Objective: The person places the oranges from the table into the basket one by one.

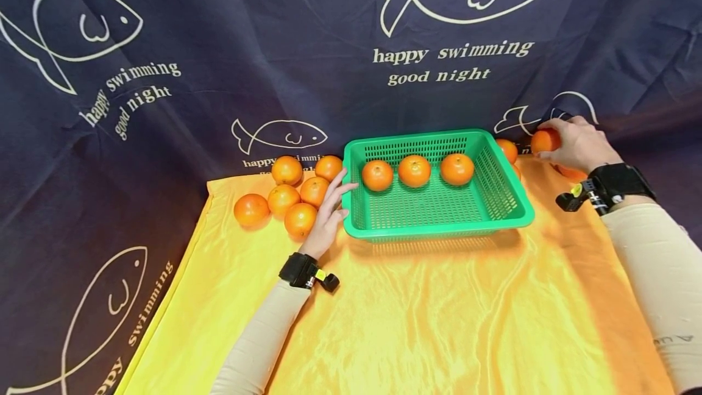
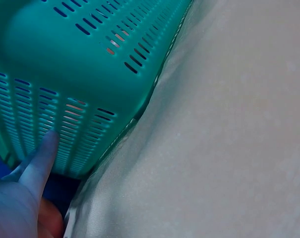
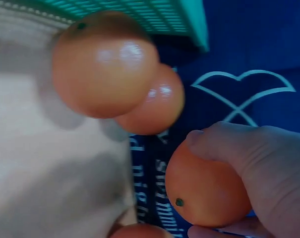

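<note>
My right hand (image 1: 584, 146) grips an orange (image 1: 545, 142) to the right of the green plastic basket (image 1: 439, 230). In the right wrist view, thumb and fingers lie around this orange (image 3: 204, 186), its small green stem end showing. My left hand (image 1: 323, 224) rests its extended fingers on the basket's left side. The left wrist view shows a fingertip (image 2: 51, 138) against the slotted basket wall (image 2: 65, 94). Inside the basket, three oranges (image 1: 414, 171) sit in a row toward the back.
Several loose oranges (image 1: 284, 200) lie left of the basket, beside my left hand. More oranges (image 3: 105, 64) are by the basket's right side, and another (image 1: 570, 172) is partly hidden under my right hand. A dark fish-print curtain (image 1: 329, 35) rises behind the yellow cloth (image 1: 395, 316).
</note>
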`<state>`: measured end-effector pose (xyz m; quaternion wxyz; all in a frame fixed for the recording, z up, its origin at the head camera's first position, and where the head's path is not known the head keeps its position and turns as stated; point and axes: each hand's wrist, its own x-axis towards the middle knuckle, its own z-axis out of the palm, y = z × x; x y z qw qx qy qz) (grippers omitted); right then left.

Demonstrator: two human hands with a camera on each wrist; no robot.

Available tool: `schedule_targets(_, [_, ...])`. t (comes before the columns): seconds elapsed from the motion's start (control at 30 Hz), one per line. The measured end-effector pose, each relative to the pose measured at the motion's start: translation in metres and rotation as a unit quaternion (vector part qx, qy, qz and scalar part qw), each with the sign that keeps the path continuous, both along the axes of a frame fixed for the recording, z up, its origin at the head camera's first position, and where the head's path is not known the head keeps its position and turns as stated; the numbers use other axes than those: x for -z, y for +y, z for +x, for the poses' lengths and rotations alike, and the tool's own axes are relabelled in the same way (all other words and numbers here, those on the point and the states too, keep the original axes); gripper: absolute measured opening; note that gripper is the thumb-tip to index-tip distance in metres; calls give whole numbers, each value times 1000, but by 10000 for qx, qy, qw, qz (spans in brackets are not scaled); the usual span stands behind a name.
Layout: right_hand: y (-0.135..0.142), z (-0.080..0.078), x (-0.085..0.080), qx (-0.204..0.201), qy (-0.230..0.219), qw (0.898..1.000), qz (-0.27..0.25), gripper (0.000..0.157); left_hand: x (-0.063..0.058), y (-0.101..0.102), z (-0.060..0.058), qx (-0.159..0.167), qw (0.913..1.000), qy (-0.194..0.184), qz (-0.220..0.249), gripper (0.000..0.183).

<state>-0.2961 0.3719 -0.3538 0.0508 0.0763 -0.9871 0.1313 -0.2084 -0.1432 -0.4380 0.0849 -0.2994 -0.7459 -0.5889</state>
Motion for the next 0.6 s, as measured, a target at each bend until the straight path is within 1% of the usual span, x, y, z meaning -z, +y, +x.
schedule_targets(0.1, [5,3,-6,98,26,9999,-26,67,0,1,0,21,10000,-20,14,53])
schedule_targets(0.3, [11,7,-15,169,-76,9998,-82,68,1,1,-1,44,10000,-11,37,53])
schedule_targets(0.6, [-2,10,-25,-38,-58,10000,67,70,-1,0,0,45,10000,-27,27,52])
